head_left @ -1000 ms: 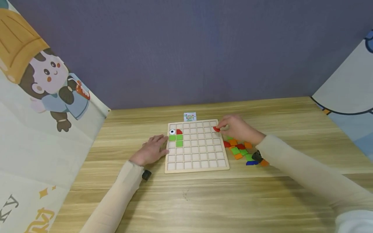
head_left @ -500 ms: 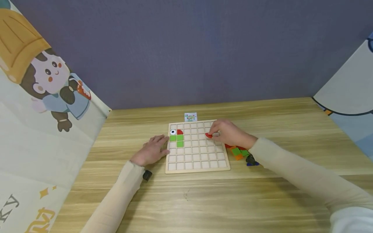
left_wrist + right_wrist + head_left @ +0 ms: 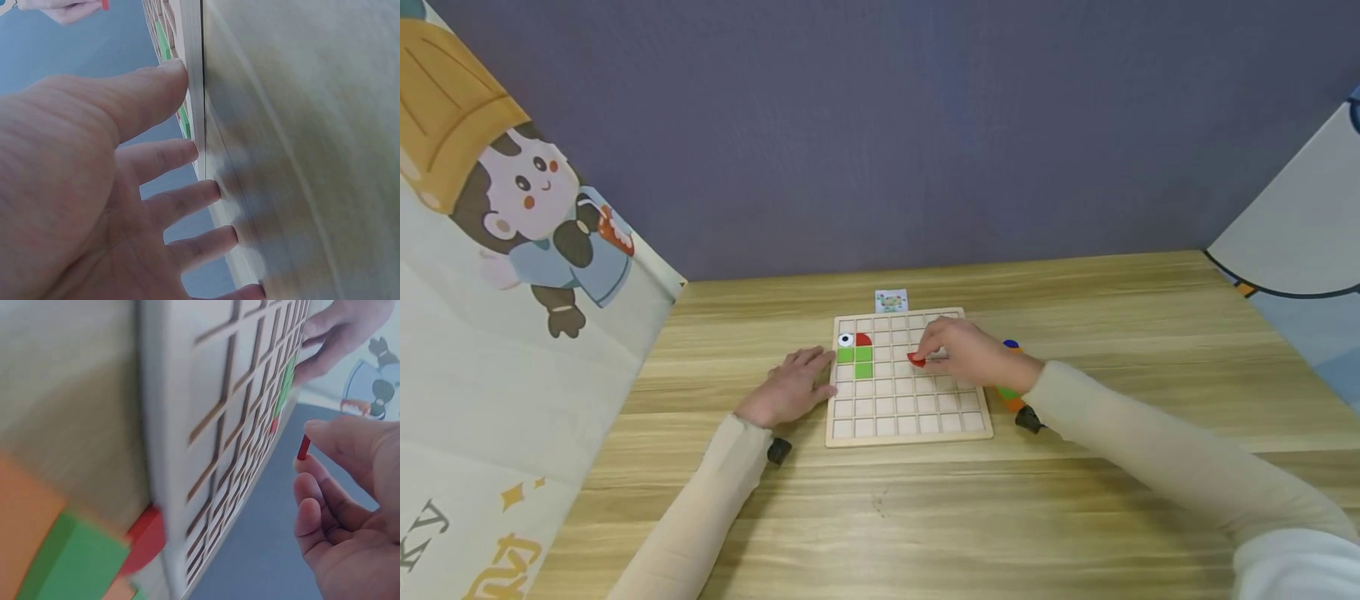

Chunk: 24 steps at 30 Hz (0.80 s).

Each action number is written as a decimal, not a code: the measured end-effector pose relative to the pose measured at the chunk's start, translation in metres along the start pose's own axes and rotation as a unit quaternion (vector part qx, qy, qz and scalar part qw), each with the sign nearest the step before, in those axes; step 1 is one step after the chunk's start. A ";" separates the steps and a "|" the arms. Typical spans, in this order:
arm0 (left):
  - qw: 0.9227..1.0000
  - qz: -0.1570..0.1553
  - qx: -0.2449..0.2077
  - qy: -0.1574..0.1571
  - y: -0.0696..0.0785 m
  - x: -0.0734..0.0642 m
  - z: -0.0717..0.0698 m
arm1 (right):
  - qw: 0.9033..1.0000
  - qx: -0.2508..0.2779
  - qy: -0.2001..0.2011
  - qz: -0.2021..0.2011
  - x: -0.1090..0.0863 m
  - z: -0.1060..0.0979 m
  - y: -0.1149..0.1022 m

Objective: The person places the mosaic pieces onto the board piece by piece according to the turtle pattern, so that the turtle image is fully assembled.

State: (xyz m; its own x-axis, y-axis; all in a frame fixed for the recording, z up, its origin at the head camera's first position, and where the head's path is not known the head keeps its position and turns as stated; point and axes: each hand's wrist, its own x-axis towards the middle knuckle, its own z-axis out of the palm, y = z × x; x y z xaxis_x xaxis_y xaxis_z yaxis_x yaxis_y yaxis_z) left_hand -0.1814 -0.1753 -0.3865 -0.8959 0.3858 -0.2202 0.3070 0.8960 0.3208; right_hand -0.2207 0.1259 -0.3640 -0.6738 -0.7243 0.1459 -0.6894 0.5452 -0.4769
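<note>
Head view: nearest, the left hand (image 3: pixel 786 389) rests, fingers relaxed, against the left edge of a wooden grid board (image 3: pixel 884 427). Loose coloured pieces (image 3: pixel 1008 392) peek out by the right sleeve (image 3: pixel 1120 433). I see the right hand (image 3: pixel 966 352) pinching a red piece (image 3: pixel 915 359) over the board's middle. Farther left sit green squares (image 3: pixel 863 370), a red quarter-round (image 3: pixel 862 340) and an eye tile (image 3: pixel 846 340); beyond, a picture card (image 3: pixel 891 301), then the dark wall (image 3: pixel 925 150).

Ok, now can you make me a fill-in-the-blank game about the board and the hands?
1. The right hand pinches a small flat piece coloured ____.
2. The pale wooden grid board holds ____ green square tiles.
3. Beside the red rounded tile sits a round white tile showing an ____.
Missing words: red; three; eye.
</note>
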 end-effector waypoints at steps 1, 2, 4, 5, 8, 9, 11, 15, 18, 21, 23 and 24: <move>1.000 0.000 0.001 -0.001 0.000 0.000 0.000 | 1.000 0.001 -0.005 -0.002 0.001 0.002 -0.003; 1.000 0.000 0.001 -0.002 0.000 0.000 0.000 | 1.000 -0.004 -0.011 -0.002 0.003 0.003 -0.006; 1.000 0.000 0.002 -0.002 0.000 -0.001 0.000 | 1.000 -0.006 -0.023 -0.005 0.006 0.007 -0.013; 1.000 0.000 0.002 -0.002 0.000 -0.001 0.000 | 0.999 -0.007 -0.030 -0.007 0.008 0.009 -0.016; 1.000 0.000 0.001 -0.002 -0.001 -0.001 -0.001 | 0.999 -0.008 -0.050 -0.014 0.012 0.014 -0.026; 1.000 0.000 0.001 -0.001 -0.001 -0.001 -0.001 | 0.998 -0.005 -0.055 -0.019 0.013 0.016 -0.029; 1.000 -0.001 0.002 -0.001 -0.001 0.000 -0.001 | 0.997 -0.005 -0.065 -0.027 0.016 0.020 -0.035; 1.000 -0.002 0.005 0.002 -0.001 0.001 -0.001 | 0.996 -0.013 -0.075 -0.043 0.023 0.029 -0.042; 1.000 -0.002 0.006 0.003 0.000 0.001 -0.001 | 0.996 -0.027 -0.076 -0.044 0.029 0.036 -0.046; 1.000 -0.003 0.005 0.002 0.000 0.000 -0.002 | 0.996 -0.038 -0.073 -0.043 0.034 0.042 -0.049; 1.000 -0.002 0.004 0.003 0.000 0.000 -0.002 | 0.996 -0.042 -0.070 -0.041 0.038 0.046 -0.051; 1.000 -0.002 0.004 0.002 0.000 0.000 -0.002 | 0.996 -0.046 -0.068 -0.040 0.040 0.048 -0.051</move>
State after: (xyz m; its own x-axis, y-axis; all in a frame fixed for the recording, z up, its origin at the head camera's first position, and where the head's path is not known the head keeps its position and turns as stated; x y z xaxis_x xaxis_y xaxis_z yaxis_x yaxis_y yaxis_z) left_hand -0.1822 -0.1758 -0.3842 -0.8988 0.3808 -0.2170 0.3053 0.8993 0.3132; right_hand -0.1995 0.0491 -0.3750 -0.5773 -0.8145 0.0578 -0.7652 0.5149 -0.3865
